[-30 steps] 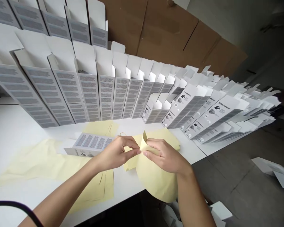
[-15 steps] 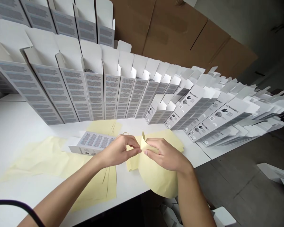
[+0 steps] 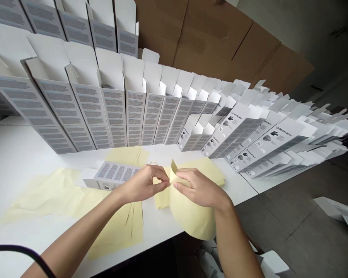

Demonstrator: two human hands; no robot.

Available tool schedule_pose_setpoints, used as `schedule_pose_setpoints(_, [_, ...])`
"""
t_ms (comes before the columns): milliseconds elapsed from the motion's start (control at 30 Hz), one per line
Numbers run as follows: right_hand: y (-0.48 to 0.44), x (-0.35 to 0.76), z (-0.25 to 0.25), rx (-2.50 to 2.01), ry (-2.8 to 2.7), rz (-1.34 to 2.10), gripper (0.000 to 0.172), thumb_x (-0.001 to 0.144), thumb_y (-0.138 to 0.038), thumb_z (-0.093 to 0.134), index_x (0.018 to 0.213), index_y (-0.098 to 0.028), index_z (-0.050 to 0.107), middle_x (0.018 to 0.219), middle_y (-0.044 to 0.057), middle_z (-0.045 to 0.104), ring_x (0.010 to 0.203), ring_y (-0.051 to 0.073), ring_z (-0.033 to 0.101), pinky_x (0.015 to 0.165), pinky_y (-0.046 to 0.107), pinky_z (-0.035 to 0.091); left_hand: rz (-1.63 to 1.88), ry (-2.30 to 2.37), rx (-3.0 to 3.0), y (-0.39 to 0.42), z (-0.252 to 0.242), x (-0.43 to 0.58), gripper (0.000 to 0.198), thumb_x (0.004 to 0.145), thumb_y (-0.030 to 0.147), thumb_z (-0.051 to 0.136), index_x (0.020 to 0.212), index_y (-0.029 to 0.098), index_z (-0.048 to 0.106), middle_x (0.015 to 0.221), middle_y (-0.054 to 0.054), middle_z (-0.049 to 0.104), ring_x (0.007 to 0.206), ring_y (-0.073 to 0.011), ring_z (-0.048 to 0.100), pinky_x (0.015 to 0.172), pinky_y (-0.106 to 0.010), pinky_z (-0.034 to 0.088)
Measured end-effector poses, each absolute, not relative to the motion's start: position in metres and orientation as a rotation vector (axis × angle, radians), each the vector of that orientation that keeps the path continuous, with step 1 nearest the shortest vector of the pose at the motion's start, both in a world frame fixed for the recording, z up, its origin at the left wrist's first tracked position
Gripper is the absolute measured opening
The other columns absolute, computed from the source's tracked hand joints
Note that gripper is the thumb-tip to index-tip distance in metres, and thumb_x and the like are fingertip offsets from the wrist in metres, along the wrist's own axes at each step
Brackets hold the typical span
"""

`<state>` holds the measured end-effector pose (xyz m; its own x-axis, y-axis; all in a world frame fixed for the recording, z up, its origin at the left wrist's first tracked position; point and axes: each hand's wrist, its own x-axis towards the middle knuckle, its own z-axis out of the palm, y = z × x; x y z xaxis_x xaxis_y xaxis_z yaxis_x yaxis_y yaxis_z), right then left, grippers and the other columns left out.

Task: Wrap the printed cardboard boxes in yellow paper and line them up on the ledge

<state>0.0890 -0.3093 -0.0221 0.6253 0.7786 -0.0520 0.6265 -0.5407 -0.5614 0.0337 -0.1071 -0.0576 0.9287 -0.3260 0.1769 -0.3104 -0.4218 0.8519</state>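
A curved sheet of yellow paper hangs partly past the table's front edge, its top corner standing up between my hands. My right hand is closed on the sheet, thumb on the near side. My left hand pinches at the sheet's left edge, thumb and forefinger together; whether paper lies between those fingertips is hard to see. Under and behind the sheet lie more yellow papers. Left of my left hand a printed box lies on its side, on other yellow sheets.
Rows of upright, open-topped boxes line the back of the white table, running off to the right. Behind them stands brown cardboard. A rubber band lies beyond my left hand. White cartons lie below on the floor.
Both hands and the held yellow sheet have shifted very slightly left in the view. The grip looks the same.
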Motion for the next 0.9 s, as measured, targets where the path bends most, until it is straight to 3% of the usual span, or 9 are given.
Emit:
schedule_pose_setpoints(200, [-0.3078, 0.0906, -0.0231, -2.344, -1.084, 0.445, 0.035, 0.088, -0.026, 0.048, 0.066, -0.018, 0.022, 0.065, -0.004, 0.029, 0.060, 0.009, 0.027, 0.053, 0.026, 0.023, -0.001, -0.476, 2.046, -0.1053, -0.0599, 0.0351, 0.019, 0.087, 0.019, 0.054, 0.084, 0.023, 0.072, 0.084, 0.000, 0.066, 0.080, -0.0132, 0.057, 0.072, -0.026, 0.043])
schedule_pose_setpoints(367, [-0.3073, 0.0913, -0.0233, -2.334, -1.100, 0.443, 0.035, 0.088, -0.026, 0.047, 0.066, -0.018, 0.021, 0.065, -0.004, 0.029, 0.060, 0.009, 0.028, 0.054, 0.026, 0.024, -0.004, -0.456, 2.014, -0.1053, -0.0582, 0.0357, 0.011, 0.083, 0.023, 0.061, 0.081, 0.021, 0.072, 0.081, 0.001, 0.067, 0.079, -0.0125, 0.058, 0.071, -0.025, 0.044])
schedule_pose_setpoints(600, [-0.3066, 0.0915, -0.0236, -2.340, -1.085, 0.449, 0.036, 0.087, -0.025, 0.048, 0.066, -0.018, 0.020, 0.065, -0.004, 0.028, 0.060, 0.009, 0.028, 0.053, 0.026, 0.024, -0.035, -0.489, 2.024, -0.1027, -0.0628, 0.0374, 0.017, 0.086, 0.022, 0.056, 0.086, 0.026, 0.073, 0.084, 0.002, 0.067, 0.083, -0.0123, 0.057, 0.073, -0.025, 0.043])
schedule_pose_setpoints(900, [-0.3043, 0.0921, -0.0197, -2.320, -1.082, 0.487, 0.036, 0.087, -0.027, 0.048, 0.066, -0.018, 0.020, 0.065, -0.004, 0.026, 0.060, 0.009, 0.026, 0.054, 0.025, 0.023, -0.078, -0.497, 2.001, -0.0981, -0.0581, 0.0393, 0.014, 0.085, 0.022, 0.059, 0.085, 0.022, 0.073, 0.086, 0.000, 0.068, 0.083, -0.0129, 0.059, 0.073, -0.025, 0.045])
